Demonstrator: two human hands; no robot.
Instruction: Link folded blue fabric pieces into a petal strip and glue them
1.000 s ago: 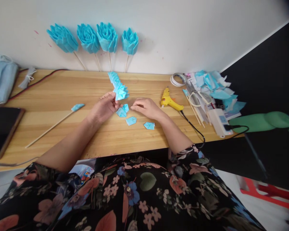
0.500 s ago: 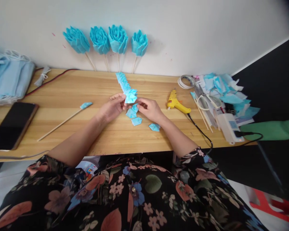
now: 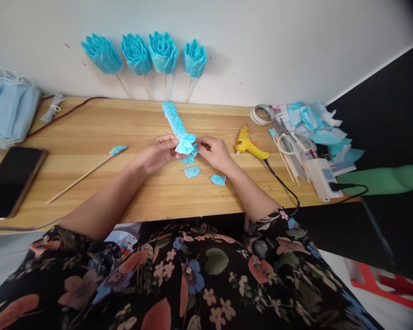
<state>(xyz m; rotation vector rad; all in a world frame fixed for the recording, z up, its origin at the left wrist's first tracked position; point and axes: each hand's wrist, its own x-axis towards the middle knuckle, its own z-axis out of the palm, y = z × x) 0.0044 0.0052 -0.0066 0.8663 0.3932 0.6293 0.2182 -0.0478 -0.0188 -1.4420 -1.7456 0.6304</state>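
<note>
My left hand (image 3: 156,154) and my right hand (image 3: 214,151) meet over the middle of the wooden table (image 3: 89,133). Both pinch the same folded blue paper piece (image 3: 186,145), one from each side. It sits at the near end of a row of overlapping folded blue pieces (image 3: 172,117) that runs back toward the wall. Just below the hands lie loose folded blue pieces (image 3: 192,172), one of them (image 3: 218,179) by my right wrist. A wooden stick with a blue tip (image 3: 86,172) lies to the left of my left hand.
Several blue paper flowers on sticks (image 3: 147,52) lean on the wall. A yellow glue gun (image 3: 248,144) with its cable lies right of my hands, beside tape (image 3: 262,113), scissors, sticks and blue scraps (image 3: 316,126). A dark phone (image 3: 12,178) and blue masks (image 3: 7,110) are at left.
My right hand has moved left from the table to meet my left hand. Both now hold the folded blue piece at the near end of the row. The camera shifted slightly.
</note>
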